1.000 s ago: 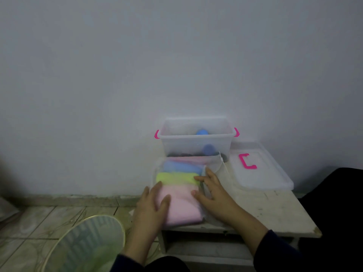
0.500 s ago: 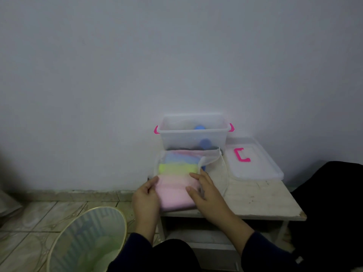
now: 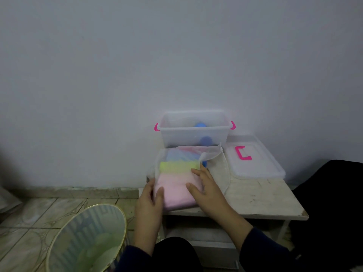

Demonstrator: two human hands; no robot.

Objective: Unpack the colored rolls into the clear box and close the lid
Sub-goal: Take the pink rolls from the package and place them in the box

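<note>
From the head camera, a translucent white mesh bag (image 3: 216,165) lies at the front left corner of the worn white counter (image 3: 261,201), holding a stack of soft rolls: pink (image 3: 174,187) nearest, yellow-green (image 3: 176,166) next, pale blue (image 3: 180,155) behind. The left hand (image 3: 150,201) cups the pink roll's left edge, thumb on top. The right hand (image 3: 206,189) rests on the pink roll with fingers spread and nearly straight. At the back edge stands the clear plastic box with pink latches (image 3: 193,128), 2 blue rolls (image 3: 205,141) inside. Its clear lid with pink handle (image 3: 253,163) lies flat at the back right corner.
</note>
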